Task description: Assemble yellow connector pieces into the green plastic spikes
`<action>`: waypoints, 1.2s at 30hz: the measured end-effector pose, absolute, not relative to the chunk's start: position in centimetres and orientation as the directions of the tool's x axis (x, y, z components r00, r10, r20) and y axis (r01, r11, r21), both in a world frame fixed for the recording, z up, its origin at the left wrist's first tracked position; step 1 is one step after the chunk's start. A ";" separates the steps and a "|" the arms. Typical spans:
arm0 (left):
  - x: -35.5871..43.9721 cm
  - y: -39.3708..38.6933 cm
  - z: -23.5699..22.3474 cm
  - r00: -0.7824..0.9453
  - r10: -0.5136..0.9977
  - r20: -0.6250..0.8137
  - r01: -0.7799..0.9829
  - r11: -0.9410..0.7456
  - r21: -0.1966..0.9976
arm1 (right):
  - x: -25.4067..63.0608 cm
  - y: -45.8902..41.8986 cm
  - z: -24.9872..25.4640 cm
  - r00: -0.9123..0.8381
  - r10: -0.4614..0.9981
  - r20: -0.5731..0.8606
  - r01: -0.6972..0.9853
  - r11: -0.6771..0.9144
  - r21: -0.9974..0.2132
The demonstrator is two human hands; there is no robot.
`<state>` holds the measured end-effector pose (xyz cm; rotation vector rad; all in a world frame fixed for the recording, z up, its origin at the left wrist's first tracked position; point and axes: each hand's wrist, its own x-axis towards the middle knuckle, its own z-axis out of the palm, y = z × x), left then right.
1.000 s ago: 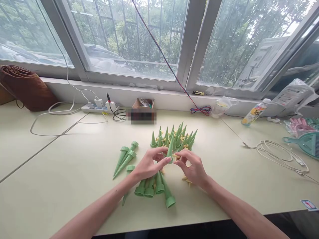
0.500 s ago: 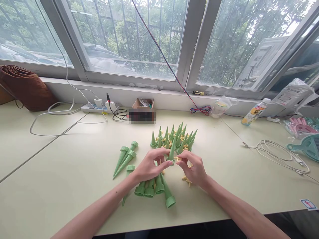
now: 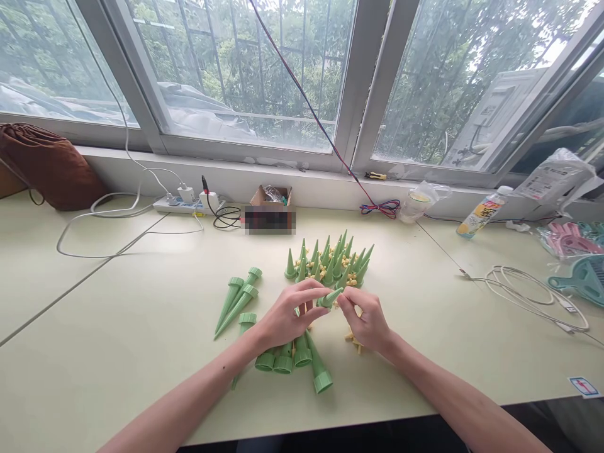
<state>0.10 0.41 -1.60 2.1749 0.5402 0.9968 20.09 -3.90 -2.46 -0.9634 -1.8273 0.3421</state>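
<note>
A green plant watering spike [image 3: 329, 299] is held by its wide end in my left hand [image 3: 295, 313], tilted so its tip points right. My right hand [image 3: 363, 316] is pinched close against the spike, around a small yellow valve that its fingers mostly hide. Behind my hands stands a cluster of upright green spikes [image 3: 329, 257] with yellow valves among them. Several loose spikes [image 3: 322, 380] lie under and in front of my left wrist, and others [image 3: 240, 308] lie to its left. Below my right hand are a few loose yellow valves [image 3: 357, 344].
Along the windowsill are a power strip [image 3: 177, 204], a small cardboard box [image 3: 271, 196], a plastic cup [image 3: 415, 206] and a bottle [image 3: 484, 212]. A white cable [image 3: 533, 296] lies coiled at right, near a teal dustpan [image 3: 585, 280]. A brown bag [image 3: 51, 167] sits far left.
The spike in my left hand has tipped from upright to leaning right. My right hand has moved slightly left, closer against it, covering more of the yellow valve.
</note>
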 end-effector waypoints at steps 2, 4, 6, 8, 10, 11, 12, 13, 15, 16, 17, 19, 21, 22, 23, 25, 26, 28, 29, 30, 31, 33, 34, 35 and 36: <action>0.1 0.3 -1.5 0.623 0.615 0.483 0.095 -0.673 0.734 | 20.0 -3.8 -2.4 -0.175 0.751 0.636 0.464 0.633 -0.620; 0.2 0.1 -1.2 0.628 0.639 0.445 0.111 -0.639 0.761 | 19.9 -3.8 -2.3 -0.162 0.762 0.626 0.467 0.619 -0.632; 0.1 -0.1 -0.8 0.632 0.672 0.387 0.140 -0.590 0.795 | 19.8 -3.7 -2.3 -0.152 0.778 0.610 0.473 0.599 -0.646; 0.1 -0.2 -0.4 0.630 0.700 0.336 0.157 -0.539 0.827 | 19.7 -3.6 -2.3 -0.154 0.787 0.598 0.482 0.588 -0.650; 0.1 -0.2 -0.2 0.632 0.715 0.299 0.158 -0.497 0.853 | 19.8 -3.6 -2.4 -0.159 0.790 0.592 0.492 0.583 -0.646; 0.1 -0.3 -0.1 0.632 0.721 0.284 0.158 -0.478 0.864 | 19.8 -3.6 -2.4 -0.162 0.792 0.588 0.496 0.581 -0.645; 0.1 -0.3 0.0 0.629 0.729 0.271 0.160 -0.463 0.872 | 19.8 -3.6 -2.4 -0.164 0.795 0.584 0.497 0.578 -0.647; 0.1 -0.2 0.0 0.622 0.738 0.260 0.163 -0.447 0.880 | 19.8 -3.6 -2.4 -0.168 0.800 0.576 0.495 0.574 -0.652; 0.2 -0.2 0.0 0.603 0.761 0.240 0.165 -0.413 0.896 | 19.9 -3.7 -2.4 -0.172 0.815 0.554 0.480 0.560 -0.675; 0.2 -0.2 0.0 0.592 0.773 0.229 0.160 -0.392 0.906 | 19.9 -3.7 -2.3 -0.171 0.823 0.541 0.470 0.551 -0.690; 0.2 -0.2 -0.1 0.584 0.783 0.214 0.154 -0.366 0.918 | 19.9 -3.8 -2.3 -0.169 0.831 0.530 0.459 0.542 -0.704; 0.1 -0.1 -0.1 0.572 0.802 0.174 0.142 -0.305 0.942 | 19.9 -3.9 -2.2 -0.169 0.839 0.517 0.439 0.534 -0.723; 0.0 0.0 -0.2 0.560 0.817 0.136 0.137 -0.254 0.958 | 19.9 -4.0 -2.2 -0.177 0.836 0.520 0.429 0.541 -0.723; -0.1 0.1 -0.2 0.558 0.821 0.123 0.136 -0.237 0.962 | 19.9 -4.0 -2.2 -0.185 0.830 0.526 0.429 0.550 -0.717; -0.1 0.1 -0.2 0.557 0.823 0.116 0.134 -0.227 0.965 | 19.9 -4.0 -2.3 -0.190 0.823 0.535 0.432 0.559 -0.707; -0.2 0.2 -0.2 0.559 0.822 0.109 0.129 -0.217 0.968 | 19.9 -4.0 -2.3 -0.197 0.808 0.556 0.437 0.580 -0.687; -0.2 0.2 -0.1 0.562 0.821 0.105 0.128 -0.212 0.969 | 19.9 -3.9 -2.4 -0.199 0.800 0.565 0.438 0.589 -0.679; -0.1 0.2 -0.1 0.566 0.819 0.089 0.131 -0.195 0.972 | 19.9 -3.8 -2.4 -0.202 0.788 0.582 0.439 0.604 -0.665; -0.1 0.2 -0.1 0.570 0.818 0.077 0.133 -0.185 0.974 | 19.9 -3.8 -2.5 -0.204 0.781 0.590 0.441 0.611 -0.657; -0.1 0.2 -0.1 0.573 0.817 0.066 0.137 -0.175 0.975 | 20.0 -3.7 -2.5 -0.208 0.775 0.597 0.445 0.619 -0.648; -0.2 0.2 -0.1 0.576 0.815 0.056 0.141 -0.167 0.976 | 20.0 -3.6 -2.5 -0.211 0.767 0.606 0.448 0.627 -0.638; -0.2 0.2 -0.1 0.583 0.811 0.042 0.152 -0.160 0.975 | 20.0 -3.5 -2.6 -0.220 0.754 0.619 0.450 0.641 -0.621; -0.2 0.2 -0.2 0.586 0.809 0.038 0.157 -0.160 0.975 | 20.1 -3.4 -2.7 -0.227 0.749 0.623 0.451 0.647 -0.614; -0.2 0.2 -0.2 0.589 0.807 0.035 0.162 -0.160 0.974 | 20.1 -3.4 -2.7 -0.234 0.745 0.625 0.453 0.652 -0.608; -0.2 0.2 -0.3 0.592 0.805 0.034 0.165 -0.162 0.973 | 20.2 -3.4 -2.8 -0.241 0.742 0.625 0.455 0.656 -0.603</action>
